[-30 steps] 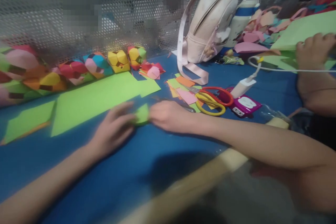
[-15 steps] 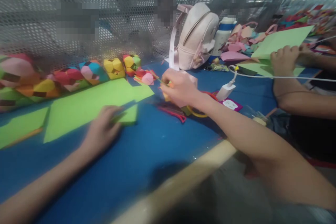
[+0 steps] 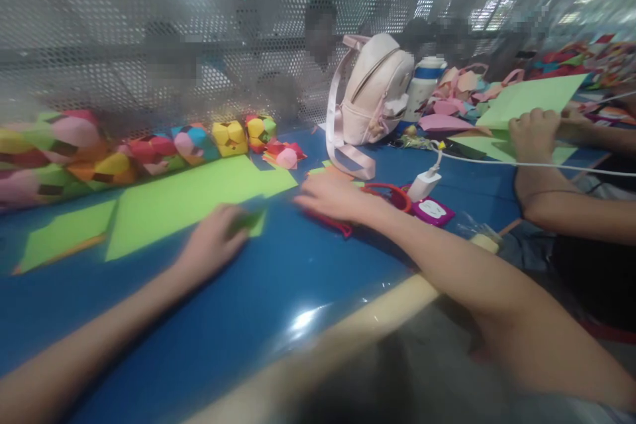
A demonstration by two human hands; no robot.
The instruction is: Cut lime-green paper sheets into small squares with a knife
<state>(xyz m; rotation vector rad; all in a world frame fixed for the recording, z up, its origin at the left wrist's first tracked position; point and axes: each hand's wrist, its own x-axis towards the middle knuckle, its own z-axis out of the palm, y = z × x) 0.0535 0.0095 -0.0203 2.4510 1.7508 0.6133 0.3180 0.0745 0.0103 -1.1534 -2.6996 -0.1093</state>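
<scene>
My left hand [image 3: 213, 244] rests on the blue table [image 3: 278, 278] with its fingers closed on a small folded green paper piece [image 3: 252, 221]. My right hand [image 3: 330, 199] lies low over the table to the right of it, fingers stretched out flat towards the left. Under and beside this hand lie scissors with red handles [image 3: 392, 191], and a further red handle [image 3: 334, 222] shows below the palm. Small coloured paper scraps [image 3: 322, 171] lie just behind the hand. Both hands are blurred by motion.
Large green sheets [image 3: 189, 202] lie behind my left hand, before a row of coloured paper cubes [image 3: 228, 136] along a perforated metal screen. A pink backpack [image 3: 372, 99], white charger [image 3: 424, 182] and pink device [image 3: 433, 211] stand right. Another person's hand [image 3: 534, 134] holds a green sheet [image 3: 534, 96].
My right hand has come down from a raised position onto the table by the scissors. My left hand has kept the green folded piece, shifting slightly right. The view has tilted up a little.
</scene>
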